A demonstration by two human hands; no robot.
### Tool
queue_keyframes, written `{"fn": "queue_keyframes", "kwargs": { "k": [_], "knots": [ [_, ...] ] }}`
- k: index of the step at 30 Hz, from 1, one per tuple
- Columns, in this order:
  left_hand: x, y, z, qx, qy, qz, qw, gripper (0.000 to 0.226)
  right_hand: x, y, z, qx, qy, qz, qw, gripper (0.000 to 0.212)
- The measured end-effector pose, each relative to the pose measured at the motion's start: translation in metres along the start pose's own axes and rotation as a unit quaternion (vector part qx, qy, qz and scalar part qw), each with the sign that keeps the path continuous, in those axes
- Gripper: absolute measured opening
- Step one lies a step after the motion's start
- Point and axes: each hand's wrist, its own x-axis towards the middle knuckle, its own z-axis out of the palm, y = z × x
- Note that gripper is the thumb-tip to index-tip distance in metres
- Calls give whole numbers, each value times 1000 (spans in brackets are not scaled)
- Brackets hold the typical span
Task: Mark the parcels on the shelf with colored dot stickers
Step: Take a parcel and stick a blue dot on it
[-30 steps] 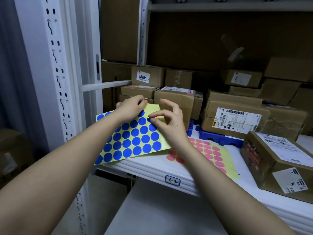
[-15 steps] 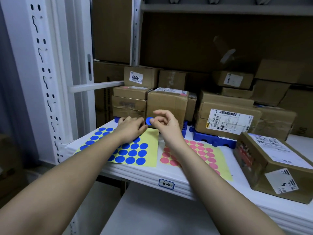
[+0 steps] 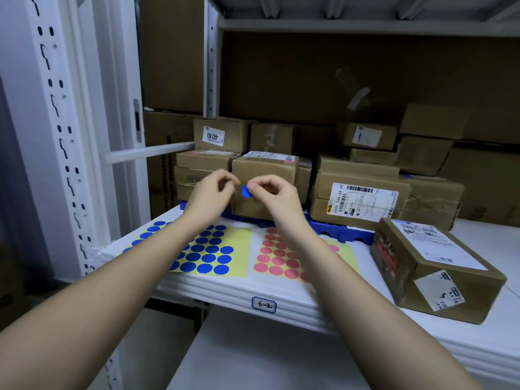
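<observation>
My right hand (image 3: pixel 274 197) pinches a single blue dot sticker (image 3: pixel 247 191) between thumb and forefinger, just in front of a brown parcel (image 3: pixel 264 170) on the shelf. My left hand (image 3: pixel 212 192) hovers beside it with fingers curled and nothing in them. Below my arms, a yellow sheet of blue dots (image 3: pixel 208 256) lies flat on the white shelf (image 3: pixel 281 294), with a sheet of pink dots (image 3: pixel 278 260) to its right. Several cardboard parcels are stacked behind.
A labelled parcel (image 3: pixel 363 202) sits on a blue plastic pallet (image 3: pixel 346 235) at the right. Another parcel (image 3: pixel 433 266) lies near the front right edge. A white perforated upright (image 3: pixel 56 136) stands at the left. A tag reading 6-2 (image 3: pixel 263 304) marks the shelf front.
The blue sheet went from held up in both hands to lying flat on the shelf. My right hand peeled off one blue dot and lifted it toward the parcel; my left hand let go of the sheet.
</observation>
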Motion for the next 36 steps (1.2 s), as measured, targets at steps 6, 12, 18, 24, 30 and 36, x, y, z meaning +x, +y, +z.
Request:
{"fn": "queue_keyframes", "kwargs": {
  "k": [6, 12, 18, 24, 30, 36],
  "knots": [
    [-15, 74, 17, -185, -37, 36, 981, 21, -5, -37, -46, -20, 33, -19, 999, 7],
    [-25, 116, 54, -218, -83, 43, 971, 20, -28, -57, -108, -58, 63, -28, 996, 8],
    [-35, 157, 105, -196, -143, 51, 969, 10, -53, -73, -180, -129, 51, 5, 990, 6],
    [-54, 192, 145, -173, -184, 47, 967, 7, -79, -81, -234, -146, 59, 50, 986, 6],
    [-66, 207, 161, -118, -249, 27, 961, 13, -93, -81, -262, -218, 23, 94, 971, 5],
    [-71, 200, 164, -97, -256, 5, 962, 21, -98, -75, -266, -228, -3, 138, 964, 15]
  ]
}}
